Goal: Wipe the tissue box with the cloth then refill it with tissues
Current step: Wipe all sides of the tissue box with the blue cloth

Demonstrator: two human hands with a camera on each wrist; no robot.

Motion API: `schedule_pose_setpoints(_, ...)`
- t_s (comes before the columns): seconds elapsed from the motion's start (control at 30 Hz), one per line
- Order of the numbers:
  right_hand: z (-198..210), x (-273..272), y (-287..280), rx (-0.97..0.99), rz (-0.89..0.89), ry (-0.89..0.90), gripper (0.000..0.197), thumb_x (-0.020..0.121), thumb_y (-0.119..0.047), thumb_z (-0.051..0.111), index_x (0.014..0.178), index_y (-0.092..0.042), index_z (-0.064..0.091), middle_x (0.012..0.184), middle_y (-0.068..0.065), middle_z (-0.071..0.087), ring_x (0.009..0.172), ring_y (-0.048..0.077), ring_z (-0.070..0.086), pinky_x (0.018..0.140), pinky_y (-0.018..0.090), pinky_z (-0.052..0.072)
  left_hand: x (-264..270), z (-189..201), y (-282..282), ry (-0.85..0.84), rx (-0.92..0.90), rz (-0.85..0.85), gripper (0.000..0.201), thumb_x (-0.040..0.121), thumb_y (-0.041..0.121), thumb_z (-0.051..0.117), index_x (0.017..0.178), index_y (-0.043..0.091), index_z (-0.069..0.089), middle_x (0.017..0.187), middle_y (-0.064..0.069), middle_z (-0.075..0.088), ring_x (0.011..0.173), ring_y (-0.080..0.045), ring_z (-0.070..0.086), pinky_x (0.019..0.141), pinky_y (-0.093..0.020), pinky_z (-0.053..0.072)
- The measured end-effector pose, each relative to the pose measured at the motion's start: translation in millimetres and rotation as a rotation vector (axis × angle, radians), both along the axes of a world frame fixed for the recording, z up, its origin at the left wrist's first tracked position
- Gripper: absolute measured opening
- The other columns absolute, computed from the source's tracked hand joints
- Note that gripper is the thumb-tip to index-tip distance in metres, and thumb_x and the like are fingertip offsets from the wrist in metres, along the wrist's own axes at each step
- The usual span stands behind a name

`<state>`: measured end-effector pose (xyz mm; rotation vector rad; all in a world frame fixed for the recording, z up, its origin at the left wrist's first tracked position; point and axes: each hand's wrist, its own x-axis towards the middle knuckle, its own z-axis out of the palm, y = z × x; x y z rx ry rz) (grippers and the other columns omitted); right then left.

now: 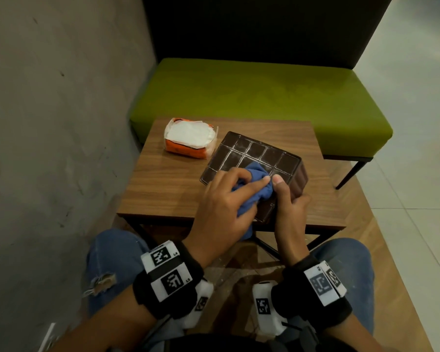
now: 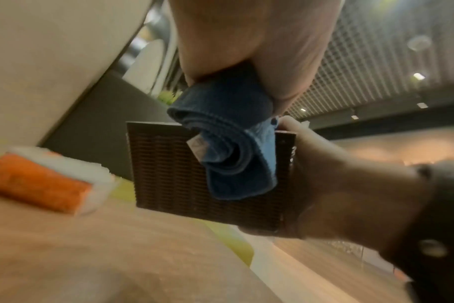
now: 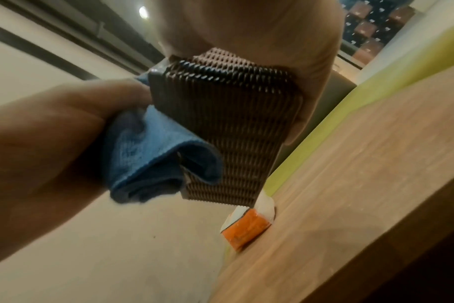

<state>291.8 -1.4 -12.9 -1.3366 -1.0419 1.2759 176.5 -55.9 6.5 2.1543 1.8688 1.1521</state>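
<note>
A rough grey concrete wall runs down the left side, and next to it stands a small wooden side table with dark metal legs. Toward the table's far left corner lies an opened pack of white tissues in an orange plastic wrapper, resting flat and apart from the box. To its right, over the near middle of the table, is the dark brown square tissue box with a grid-patterned face and ribbed woven sides; it is tilted, its gridded face turned up toward the camera, and the wrist views show it lifted off the tabletop. The left hand has its fingers curled around a bunched blue microfibre cloth and presses it against the near part of the box's gridded face; a loose fold of the cloth hangs below the hand over the box's ribbed side. Just right of it, the right hand grips the box at its near right corner, thumb on the gridded face beside the cloth and fingers wrapped round the ribbed side. Behind the table sits a long bench with a lime green cushion and a dark upholstered back, and pale floor tiles fill the right edge
</note>
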Motion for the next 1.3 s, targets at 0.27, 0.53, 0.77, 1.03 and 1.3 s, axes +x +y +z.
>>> schedule_pose_setpoints(0.27, 3.7, 4.2, -1.5, 0.051, 0.044, -0.115, 0.086, 0.061, -0.081, 0.064, 0.114, -0.015, 0.048, 0.1, -0.008, 0.061, 0.091, 0.007, 0.061, 0.094, 0.047, 0.05, -5.8, -1.1, 3.3, -0.064, 0.011, -0.033, 0.042, 0.086, 0.021, 0.055, 0.128, 0.017, 0.056, 0.109, 0.0, 0.049, 0.101, -0.015, 0.047, 0.088, -0.026, 0.042)
schedule_pose_setpoints(0.53, -3.9, 14.6, 7.6, 0.116, 0.019, -0.132, 0.078, 0.065, -0.078, 0.057, 0.113, -0.017, 0.047, 0.099, -0.008, 0.062, 0.09, 0.007, 0.062, 0.087, 0.04, 0.051, -2.1, -10.3, -6.3, -0.031, -0.008, -0.07, 0.041, 0.085, 0.023, 0.053, 0.125, 0.017, 0.057, 0.108, 0.005, 0.044, 0.102, -0.011, 0.044, 0.087, -0.026, 0.04)
schedule_pose_setpoints(0.77, -7.2, 11.4, 1.9, 0.141, 0.049, -0.102, 0.08, 0.061, -0.075, 0.052, 0.116, -0.018, 0.046, 0.099, -0.013, 0.059, 0.09, 0.0, 0.058, 0.078, 0.026, 0.046, 1.1, 0.0, 10.8, -0.042, 0.048, -0.015, 0.041, 0.085, 0.017, 0.057, 0.125, 0.015, 0.058, 0.107, 0.001, 0.048, 0.099, -0.015, 0.046, 0.084, -0.025, 0.042)
schedule_pose_setpoints(1.03, -5.9, 12.1, 1.7, 0.12, 0.044, -0.105, 0.076, 0.064, -0.076, 0.054, 0.111, -0.018, 0.046, 0.096, -0.014, 0.056, 0.086, -0.002, 0.057, 0.078, 0.026, 0.046, 3.2, 5.4, 13.9, -0.058, 0.046, -0.01, 0.037, 0.086, 0.018, 0.054, 0.123, 0.015, 0.06, 0.108, -0.001, 0.05, 0.1, -0.019, 0.049, 0.084, -0.033, 0.045)
schedule_pose_setpoints(1.3, 2.8, 18.8, 12.7, 0.117, -0.001, 0.012, 0.059, 0.063, -0.071, 0.062, 0.107, -0.036, 0.045, 0.109, -0.006, 0.064, 0.103, 0.016, 0.065, 0.096, 0.049, 0.052, -4.1, -27.0, -14.5, -0.029, 0.051, -0.03, 0.042, 0.083, 0.019, 0.055, 0.125, 0.021, 0.056, 0.111, 0.004, 0.043, 0.102, -0.012, 0.044, 0.086, -0.02, 0.039)
